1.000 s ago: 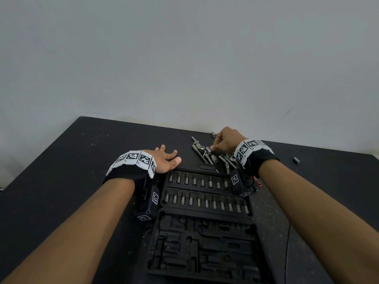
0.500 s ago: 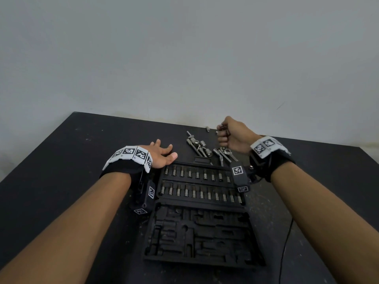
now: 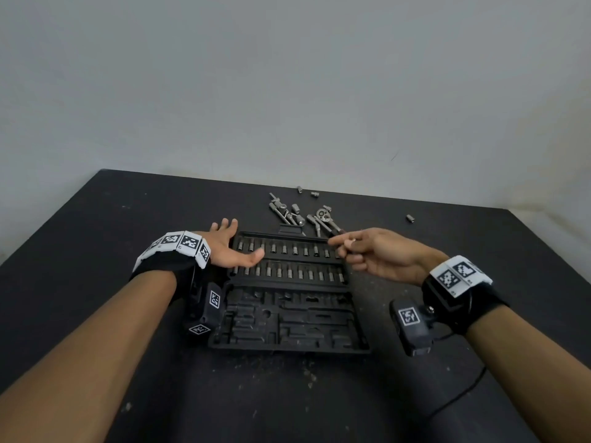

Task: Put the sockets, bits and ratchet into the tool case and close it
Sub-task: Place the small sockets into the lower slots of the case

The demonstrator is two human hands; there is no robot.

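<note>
My left hand (image 3: 228,251) lies flat, fingers straight; my right hand (image 3: 380,255) is raised, fingertips pinched together.

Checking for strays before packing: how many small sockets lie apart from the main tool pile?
3: two sockets near the table's far edge behind the pile, one socket alone at the right. Others may hide within the pile.

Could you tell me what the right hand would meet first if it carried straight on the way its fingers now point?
Probably the left hand: the right hand points leftward over the tool case, though their relative heights are unclear.
</note>
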